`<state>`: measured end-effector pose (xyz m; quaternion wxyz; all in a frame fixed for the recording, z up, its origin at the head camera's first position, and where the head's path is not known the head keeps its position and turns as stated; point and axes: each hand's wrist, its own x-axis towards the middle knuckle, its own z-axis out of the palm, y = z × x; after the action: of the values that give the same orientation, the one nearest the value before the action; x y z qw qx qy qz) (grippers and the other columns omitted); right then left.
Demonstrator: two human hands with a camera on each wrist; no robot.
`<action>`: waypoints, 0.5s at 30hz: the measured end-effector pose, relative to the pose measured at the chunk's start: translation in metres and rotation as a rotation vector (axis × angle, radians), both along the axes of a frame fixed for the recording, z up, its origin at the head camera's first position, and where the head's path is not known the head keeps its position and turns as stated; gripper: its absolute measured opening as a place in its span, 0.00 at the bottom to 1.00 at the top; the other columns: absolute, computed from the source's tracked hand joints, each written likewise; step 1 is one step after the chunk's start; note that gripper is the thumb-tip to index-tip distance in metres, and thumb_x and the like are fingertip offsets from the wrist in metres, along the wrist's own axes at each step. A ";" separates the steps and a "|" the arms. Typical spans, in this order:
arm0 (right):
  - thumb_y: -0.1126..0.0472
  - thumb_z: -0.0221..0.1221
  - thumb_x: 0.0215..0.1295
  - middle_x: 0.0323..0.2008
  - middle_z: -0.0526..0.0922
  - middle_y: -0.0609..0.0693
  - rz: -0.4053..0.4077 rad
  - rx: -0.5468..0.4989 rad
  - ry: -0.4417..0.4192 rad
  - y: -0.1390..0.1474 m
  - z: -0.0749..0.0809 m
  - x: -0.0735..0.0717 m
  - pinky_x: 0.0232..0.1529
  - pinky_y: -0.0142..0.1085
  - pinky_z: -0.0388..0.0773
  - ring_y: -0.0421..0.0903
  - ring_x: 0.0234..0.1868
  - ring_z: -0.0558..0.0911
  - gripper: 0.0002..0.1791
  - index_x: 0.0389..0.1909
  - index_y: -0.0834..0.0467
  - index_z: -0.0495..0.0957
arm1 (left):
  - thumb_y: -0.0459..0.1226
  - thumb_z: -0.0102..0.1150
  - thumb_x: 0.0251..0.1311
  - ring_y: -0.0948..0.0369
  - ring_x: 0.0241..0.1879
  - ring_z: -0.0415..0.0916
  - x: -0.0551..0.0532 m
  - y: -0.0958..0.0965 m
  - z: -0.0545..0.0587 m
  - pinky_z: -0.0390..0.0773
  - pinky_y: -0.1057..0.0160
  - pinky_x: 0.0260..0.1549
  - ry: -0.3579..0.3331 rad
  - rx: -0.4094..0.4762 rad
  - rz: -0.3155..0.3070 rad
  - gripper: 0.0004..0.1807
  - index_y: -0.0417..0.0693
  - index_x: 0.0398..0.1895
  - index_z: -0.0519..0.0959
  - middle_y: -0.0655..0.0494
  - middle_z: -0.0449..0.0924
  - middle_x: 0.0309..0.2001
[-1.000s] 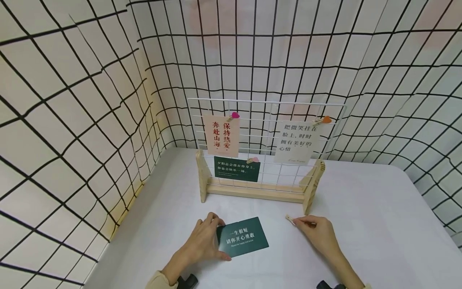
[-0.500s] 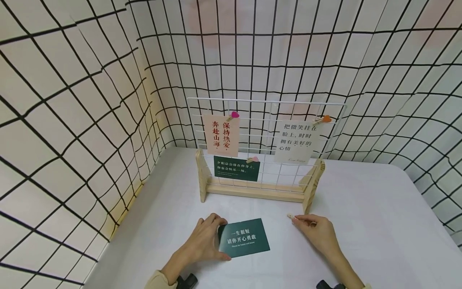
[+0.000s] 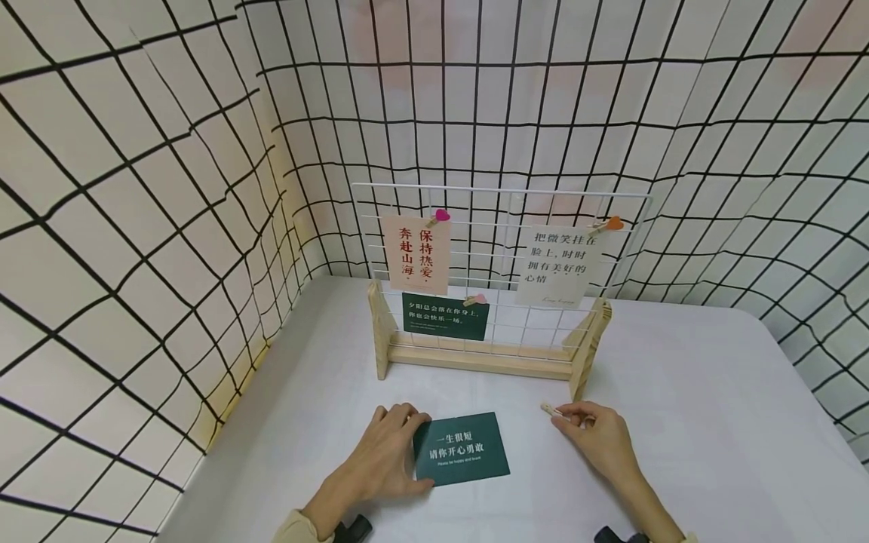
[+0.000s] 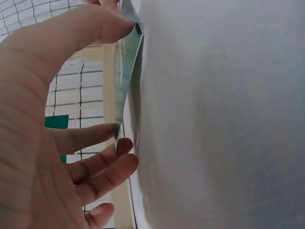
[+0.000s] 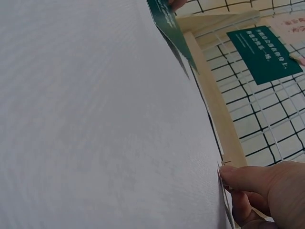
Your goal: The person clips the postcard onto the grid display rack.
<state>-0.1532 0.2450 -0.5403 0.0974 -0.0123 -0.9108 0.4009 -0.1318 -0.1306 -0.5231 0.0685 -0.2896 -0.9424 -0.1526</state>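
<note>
My left hand (image 3: 387, 456) grips a dark green card (image 3: 465, 469) with white lettering by its left side, thumb at the near edge and fingers at the far one. The left wrist view shows the card (image 4: 123, 71) tilted, one edge close over the white tabletop. To the right, my right hand (image 3: 603, 439) pinches a small wooden clothespin (image 3: 548, 409) between thumb and fingers, its end pointing out to the left. Only the clothespin's tip (image 5: 226, 162) shows past the thumb in the right wrist view.
Behind both hands stands a white wire grid rack (image 3: 502, 188) on a wooden base (image 3: 475, 362). Heart-topped clips hold a pink card (image 3: 428, 275), a white card (image 3: 553, 290) and another green card (image 3: 444, 329) on it. Black-lined grid curtain (image 3: 543, 98) encloses the table (image 3: 706, 422).
The left hand's fingers and the green card have shifted slightly right, and the card has turned a little. The clothespin has turned slightly in the right hand's fingers. The rack has stayed put.
</note>
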 end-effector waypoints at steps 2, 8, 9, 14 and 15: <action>0.60 0.77 0.55 0.24 0.80 0.45 0.003 0.001 -0.001 0.000 0.000 0.001 0.22 0.30 0.63 0.33 0.21 0.65 0.10 0.37 0.57 0.90 | 0.67 0.77 0.36 0.65 0.45 0.69 0.000 0.000 0.000 0.64 0.63 0.46 -0.007 -0.005 -0.005 0.49 0.52 0.62 0.78 0.61 0.75 0.49; 0.59 0.76 0.56 0.25 0.81 0.46 0.005 -0.005 -0.015 0.001 -0.001 0.001 0.21 0.30 0.63 0.33 0.21 0.65 0.11 0.39 0.58 0.89 | 0.72 0.75 0.36 0.64 0.48 0.69 -0.001 0.000 -0.001 0.66 0.62 0.48 -0.080 0.003 0.005 0.54 0.51 0.65 0.76 0.60 0.75 0.52; 0.59 0.76 0.56 0.25 0.81 0.46 0.003 -0.010 -0.020 0.001 -0.001 0.001 0.21 0.30 0.63 0.33 0.21 0.65 0.11 0.39 0.58 0.89 | 0.71 0.75 0.36 0.64 0.49 0.70 -0.001 0.000 -0.001 0.67 0.61 0.48 -0.085 0.003 0.009 0.55 0.51 0.66 0.76 0.59 0.76 0.53; 0.58 0.77 0.56 0.26 0.83 0.47 -0.010 -0.054 -0.046 0.000 0.001 0.001 0.22 0.30 0.64 0.34 0.21 0.67 0.12 0.38 0.59 0.90 | 0.70 0.77 0.35 0.62 0.51 0.71 -0.002 -0.001 -0.001 0.67 0.60 0.49 -0.070 0.010 0.028 0.55 0.50 0.66 0.76 0.58 0.76 0.55; 0.57 0.76 0.57 0.26 0.83 0.48 -0.011 -0.063 -0.052 0.000 0.001 0.001 0.21 0.30 0.64 0.34 0.21 0.67 0.12 0.38 0.59 0.90 | 0.69 0.78 0.34 0.62 0.50 0.71 -0.002 -0.001 -0.001 0.67 0.60 0.48 -0.059 0.018 0.031 0.55 0.51 0.65 0.76 0.58 0.76 0.54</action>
<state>-0.1526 0.2452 -0.5390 0.0754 -0.0309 -0.9000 0.4283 -0.1341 -0.1316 -0.5239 0.0455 -0.2698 -0.9470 -0.1683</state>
